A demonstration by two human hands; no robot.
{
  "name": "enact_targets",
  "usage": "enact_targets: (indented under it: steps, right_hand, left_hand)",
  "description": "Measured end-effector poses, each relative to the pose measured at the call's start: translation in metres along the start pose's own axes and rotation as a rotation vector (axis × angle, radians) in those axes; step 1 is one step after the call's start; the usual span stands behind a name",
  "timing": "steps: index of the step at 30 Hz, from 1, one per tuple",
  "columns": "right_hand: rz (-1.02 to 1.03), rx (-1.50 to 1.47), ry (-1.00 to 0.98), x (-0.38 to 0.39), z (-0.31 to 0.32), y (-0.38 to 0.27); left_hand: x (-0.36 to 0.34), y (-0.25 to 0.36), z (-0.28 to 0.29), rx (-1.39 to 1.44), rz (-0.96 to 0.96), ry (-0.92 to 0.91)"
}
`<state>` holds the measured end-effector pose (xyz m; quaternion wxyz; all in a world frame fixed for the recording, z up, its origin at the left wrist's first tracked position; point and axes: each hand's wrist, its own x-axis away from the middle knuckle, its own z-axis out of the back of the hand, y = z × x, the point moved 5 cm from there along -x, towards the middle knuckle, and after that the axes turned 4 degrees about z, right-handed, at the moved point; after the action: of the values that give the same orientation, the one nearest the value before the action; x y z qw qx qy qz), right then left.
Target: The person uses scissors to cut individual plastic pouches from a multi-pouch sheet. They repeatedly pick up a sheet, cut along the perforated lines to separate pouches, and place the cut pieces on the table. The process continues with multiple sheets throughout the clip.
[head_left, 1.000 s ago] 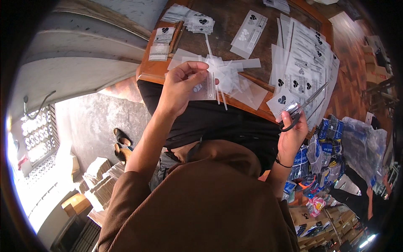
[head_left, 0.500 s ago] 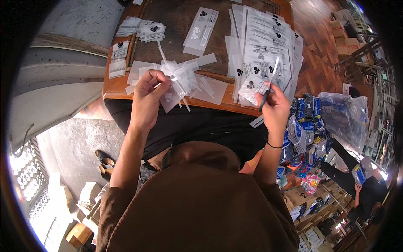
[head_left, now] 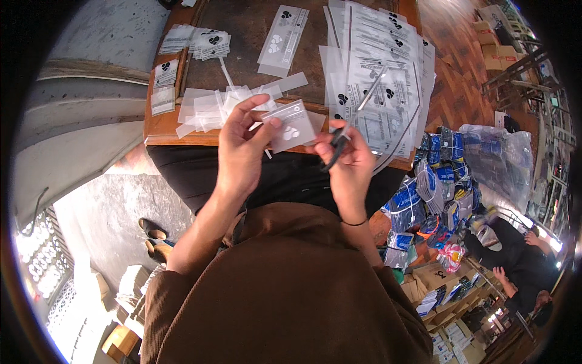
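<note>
My left hand (head_left: 244, 145) is closed on a small translucent label (head_left: 295, 138) with a white printed mark, pinching its left edge between thumb and fingers. Close to the label's right edge, my right hand (head_left: 353, 155) grips a pair of scissors (head_left: 368, 96) by the black handles. The scissors' blades point away and to the right, over the printed sheets (head_left: 397, 85); I cannot tell whether the right fingertips touch the label. Behind my left hand lies a heap of translucent offcuts (head_left: 203, 112) near the table's front edge.
Small printed labels (head_left: 212, 43) are stacked at the far left of the wooden table (head_left: 236, 33). A long uncut strip (head_left: 283, 39) lies at the middle back. Bundled packs (head_left: 427, 188) sit on the floor at right, near another person (head_left: 515, 264).
My right hand has swung left with the scissors, up to the label in my left hand. My left hand has shifted right. The black-marked label no longer shows in my right hand.
</note>
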<state>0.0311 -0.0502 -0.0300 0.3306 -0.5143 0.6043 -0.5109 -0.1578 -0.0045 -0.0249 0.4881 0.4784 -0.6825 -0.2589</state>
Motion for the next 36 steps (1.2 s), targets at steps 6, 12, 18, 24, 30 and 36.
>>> enact_targets:
  steps: [6, 12, 18, 24, 30, 36]
  right_hand:
    - [-0.003, -0.011, 0.092, -0.005, -0.029, 0.008]
    - [-0.099, 0.189, -0.293, -0.032, -0.016, -0.023]
    - [-0.068, 0.166, -0.454, -0.033, -0.020, -0.022]
    - [-0.107, 0.123, -0.578, -0.001, -0.011, -0.001]
    - [-0.098, 0.308, -0.671, 0.020, -0.013, 0.009]
    - [-0.047, 0.389, -0.644, 0.017, -0.012, 0.005]
  left_hand:
    - [0.005, -0.009, -0.006, 0.054, -0.011, -0.018]
    - [0.006, 0.002, 0.004, -0.307, 0.224, -0.340]
    - [0.008, -0.008, 0.008, -0.373, 0.147, -0.294]
    - [0.001, -0.004, 0.013, 0.164, 0.037, -0.050]
    - [0.000, -0.003, 0.011, 0.188, 0.108, -0.089]
    - [0.003, 0.001, 0.009, 0.170, 0.107, -0.077]
